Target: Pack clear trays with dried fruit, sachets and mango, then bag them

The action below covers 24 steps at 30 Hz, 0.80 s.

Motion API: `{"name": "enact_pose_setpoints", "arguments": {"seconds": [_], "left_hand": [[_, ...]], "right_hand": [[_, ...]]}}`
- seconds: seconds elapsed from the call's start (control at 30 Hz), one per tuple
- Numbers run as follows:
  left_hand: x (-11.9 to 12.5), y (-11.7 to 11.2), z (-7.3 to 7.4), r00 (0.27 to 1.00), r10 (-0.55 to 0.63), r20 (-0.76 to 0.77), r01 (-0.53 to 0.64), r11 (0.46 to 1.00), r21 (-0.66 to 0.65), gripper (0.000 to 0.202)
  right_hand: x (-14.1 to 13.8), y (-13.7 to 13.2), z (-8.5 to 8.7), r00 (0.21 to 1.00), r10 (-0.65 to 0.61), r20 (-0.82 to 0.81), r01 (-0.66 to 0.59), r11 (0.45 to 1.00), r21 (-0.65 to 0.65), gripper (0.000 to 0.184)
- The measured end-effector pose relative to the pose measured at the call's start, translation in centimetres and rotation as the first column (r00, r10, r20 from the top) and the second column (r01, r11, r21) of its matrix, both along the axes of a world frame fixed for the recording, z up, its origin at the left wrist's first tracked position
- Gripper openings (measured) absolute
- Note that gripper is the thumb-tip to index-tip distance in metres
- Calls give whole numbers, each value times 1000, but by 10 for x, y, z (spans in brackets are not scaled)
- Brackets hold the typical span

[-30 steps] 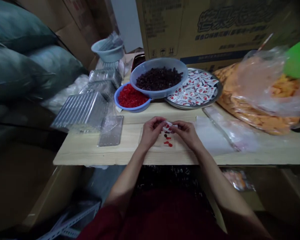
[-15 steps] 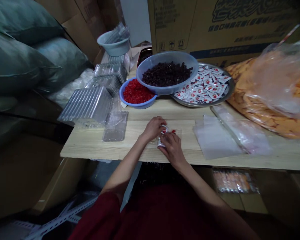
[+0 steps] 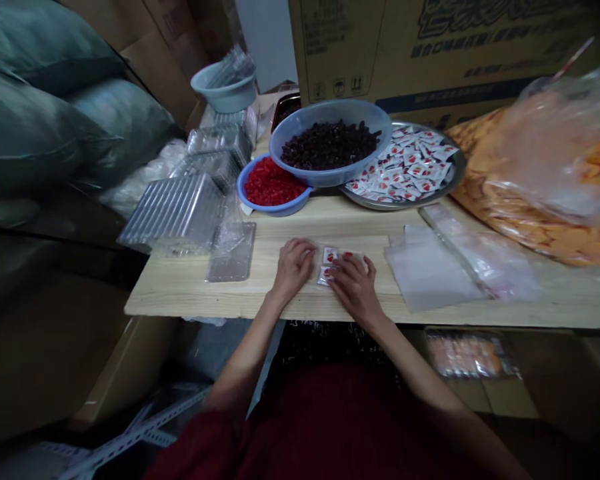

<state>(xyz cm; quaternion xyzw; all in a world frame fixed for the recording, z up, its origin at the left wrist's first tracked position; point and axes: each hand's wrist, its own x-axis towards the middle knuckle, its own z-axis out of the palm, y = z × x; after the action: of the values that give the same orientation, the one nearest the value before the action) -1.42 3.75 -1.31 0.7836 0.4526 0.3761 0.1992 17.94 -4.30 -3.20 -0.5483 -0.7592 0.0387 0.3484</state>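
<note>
1. Lightly curled, left hand (image 3: 294,269) down on the wooden board (image 3: 205,297), just left of two small red-and-white sachets (image 3: 327,265); fingers (image 3: 305,250) close together, holding nothing, tips almost at the sachets, touching or not impossible to tell.
2. Right hand (image 3: 355,288) low on the board, right of the sachets; fingers (image 3: 351,264) narrowly spread, tips at the sachets' right edge, resting rather than pinching.
3. Sachets flat between both hands, near the middle of the board, one just farther than the other and nearly touching it.
4. Left of the hands, a clear tray (image 3: 231,252) flat on the board; farther left, stacked clear trays (image 3: 173,210) by the board's left end.
5. Along the far side, a blue bowl (image 3: 275,209) of red bits (image 3: 273,185), then, partly over it, a grey-blue bowl (image 3: 325,107) of raisins (image 3: 330,147).
6. Just right of those, a steel tray (image 3: 455,180) heaped with more sachets (image 3: 405,167).
7. Toward the right, clear plastic bags (image 3: 435,270) flat on the board, and beyond them a big bag of orange snacks (image 3: 540,230), below a cardboard carton (image 3: 430,47).
</note>
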Motion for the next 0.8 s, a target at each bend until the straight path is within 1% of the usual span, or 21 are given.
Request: {"name": "enact_pose_setpoints", "arguments": {"seconds": [0.03, 0.1, 0.17, 0.2, 0.23, 0.3, 0.37, 0.4, 0.43, 0.47, 0.5, 0.57, 0.6, 0.63, 0.7, 0.73, 0.77, 0.8], "left_hand": [[-7, -5, -1, 997, 68, 46, -68, 998, -2, 18], [-21, -15, -6, 970, 211, 117, -207, 977, -53, 20], [-36, -24, -13, 931, 334, 150, -313, 938, -145, 22], [-42, -29, -16, 914, 377, 153, -346, 918, -191, 24], [-47, -33, -19, 902, 404, 154, -366, 903, -226, 26], [-53, -38, -22, 886, 436, 159, -389, 885, -256, 29], [-53, -37, -22, 873, 455, 175, -406, 877, -255, 31], [-52, -35, -21, 866, 463, 188, -412, 875, -253, 32], [-49, -32, -20, 862, 466, 199, -415, 874, -251, 32], [-47, -29, -18, 861, 466, 205, -415, 875, -248, 33], [-45, -26, -16, 864, 461, 204, -411, 878, -245, 33], [-41, -23, -14, 880, 439, 183, -393, 888, -239, 33], [-41, -24, -13, 891, 425, 161, -383, 892, -239, 33], [-42, -26, -14, 900, 413, 138, -374, 896, -239, 33], [-49, -32, -20, 908, 413, 74, -389, 894, -222, 34], [-53, -35, -25, 904, 426, 42, -409, 888, -210, 34], [-57, -38, -30, 894, 449, 13, -437, 876, -203, 33], [-61, -42, -36, 884, 468, -8, -459, 864, -208, 34]], "right_hand": [[12, 1, 1, 999, -40, -18, 40, 999, 13, 19], [44, 1, 0, 982, -183, -47, 185, 982, 40, 23], [82, -3, -6, 937, -350, -23, 350, 936, 37, 27], [100, -6, -11, 911, -411, 15, 411, 912, 8, 30], [116, -10, -17, 897, -439, 56, 441, 897, -36, 33], [138, -14, -27, 901, -421, 103, 431, 897, -102, 37], [148, -11, -30, 910, -409, 69, 413, 908, -70, 36], [150, -4, -26, 912, -410, 30, 411, 911, -24, 35], [151, 4, -18, 910, -415, -14, 415, 909, 34, 33], [153, 16, -6, 908, -417, -52, 420, 903, 93, 31], [156, 29, 10, 905, -418, -83, 426, 892, 152, 30], [170, 54, 47, 892, -436, -116, 451, 854, 260, 28], [182, 65, 66, 872, -468, -144, 488, 814, 314, 28], [197, 73, 84, 843, -506, -181, 535, 761, 366, 28], [235, 82, 117, 784, -574, -238, 615, 662, 428, 29], [255, 82, 130, 744, -616, -258, 659, 614, 434, 28], [276, 81, 141, 693, -669, -270, 711, 571, 412, 28], [296, 79, 151, 635, -726, -265, 765, 541, 350, 28]]}}
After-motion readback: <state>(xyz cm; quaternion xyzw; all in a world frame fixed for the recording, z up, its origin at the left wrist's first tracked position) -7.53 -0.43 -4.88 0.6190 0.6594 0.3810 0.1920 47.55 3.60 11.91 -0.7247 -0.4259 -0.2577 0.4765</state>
